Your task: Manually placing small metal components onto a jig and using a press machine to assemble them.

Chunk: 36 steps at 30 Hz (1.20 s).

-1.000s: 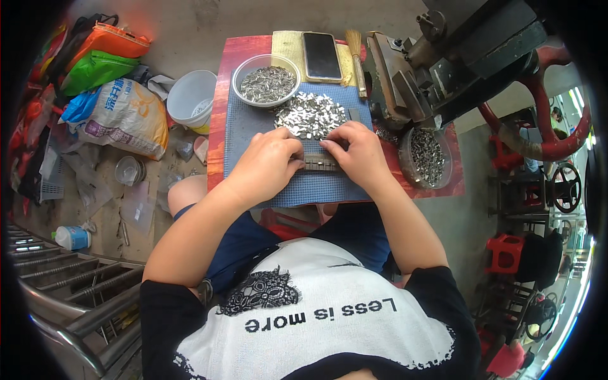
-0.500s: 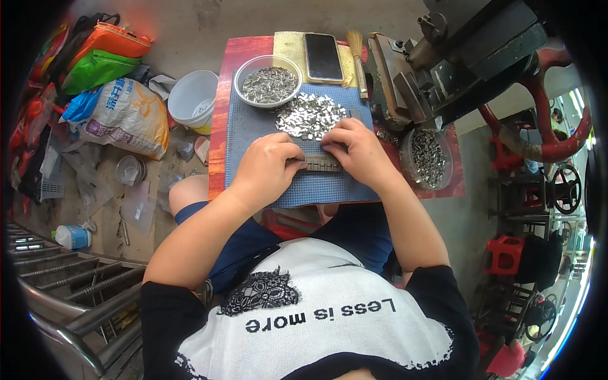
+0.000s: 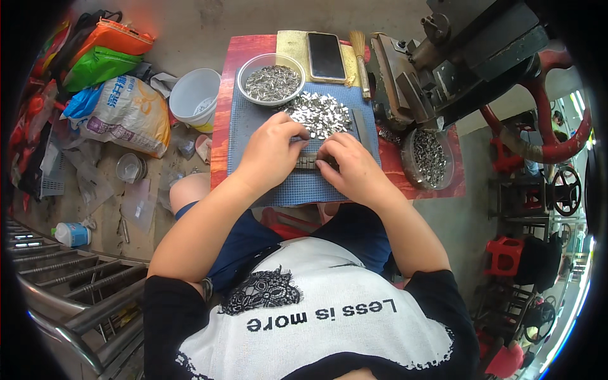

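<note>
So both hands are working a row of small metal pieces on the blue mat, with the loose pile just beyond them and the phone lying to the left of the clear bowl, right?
Not quite. In the head view the phone lies to the right of the clear bowl, not the left. The rest holds: the left hand and right hand work a row of small metal pieces on the blue mat, the loose pile just beyond.

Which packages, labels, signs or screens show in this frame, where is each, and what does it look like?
Phone: flat at the table's far edge, on a yellow cloth; black rectangle, screen dark.
Printed sack: on the floor left of the table; bulging, white with blue and orange print.
Green bag: on the floor beyond the sack; crumpled.
Orange bag: behind the green one.
Small bottle: on the floor far left, on its side; white with a blue label.
</note>
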Available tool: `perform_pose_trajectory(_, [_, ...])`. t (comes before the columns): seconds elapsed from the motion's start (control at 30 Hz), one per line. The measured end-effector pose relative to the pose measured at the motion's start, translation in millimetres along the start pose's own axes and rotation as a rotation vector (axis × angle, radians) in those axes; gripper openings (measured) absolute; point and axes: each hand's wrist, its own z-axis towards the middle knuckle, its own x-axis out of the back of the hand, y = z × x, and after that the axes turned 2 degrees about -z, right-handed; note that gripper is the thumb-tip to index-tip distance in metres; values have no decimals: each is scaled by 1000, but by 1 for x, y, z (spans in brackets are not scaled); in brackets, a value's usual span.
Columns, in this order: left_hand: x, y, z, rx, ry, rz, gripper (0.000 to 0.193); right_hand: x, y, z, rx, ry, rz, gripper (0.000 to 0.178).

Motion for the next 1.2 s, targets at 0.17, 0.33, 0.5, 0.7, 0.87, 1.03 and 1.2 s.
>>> perform_pose_trajectory(0.17, [-21, 0, 20, -130, -32, 109, 10, -5, -6, -7, -50, 131, 12, 8])
perform_pose_trajectory(0.33, [-31, -6, 25, -259, -4, 280, 14, 3, 0, -12, -124, 180, 89, 7])
perform_pose_trajectory(0.5, [-1, 9, 13, -148, -165, 93, 15, 11, 9, -20, -211, 267, 150, 10])
perform_pose_trajectory(0.7, [12, 15, 6, -48, -362, 108, 15, 13, 9, -16, -244, 267, 154, 11])
perform_pose_trajectory(0.87, [10, 15, 6, 41, -360, 87, 14, 6, 8, -16, -86, 147, 119, 20])
perform_pose_trajectory(1.03, [25, 9, 7, -42, -119, 25, 13, -2, 10, -19, -49, 110, 73, 25])
perform_pose_trajectory(1.2, [82, -13, 60, -40, 173, 515, 29, -6, 9, -16, -19, 114, 102, 23])
